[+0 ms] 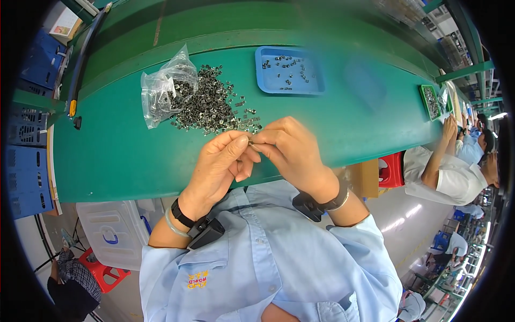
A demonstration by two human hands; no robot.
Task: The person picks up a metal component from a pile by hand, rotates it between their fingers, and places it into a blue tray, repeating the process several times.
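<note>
My left hand (222, 161) and my right hand (292, 153) meet over the near part of the green table (129, 166), thumbs and fingertips pinched together. Between them sits a small dark metal part (250, 143), mostly covered by the fingers. Just beyond my hands spreads a heap of small black and silver metal parts (206, 104). A clear plastic bag (161, 99) lies against the heap's left side, with some parts inside or under it. Farther back to the right, a blue tray (263, 88) holds several scattered parts of similar look.
A yellow-and-black tool (73, 107) rests near the table's left end. At the far right stands a green tray (425, 94) of parts, near a seated co-worker (450, 172). A lidded translucent box (110, 231) is below the table at left, by a red stool (104, 271).
</note>
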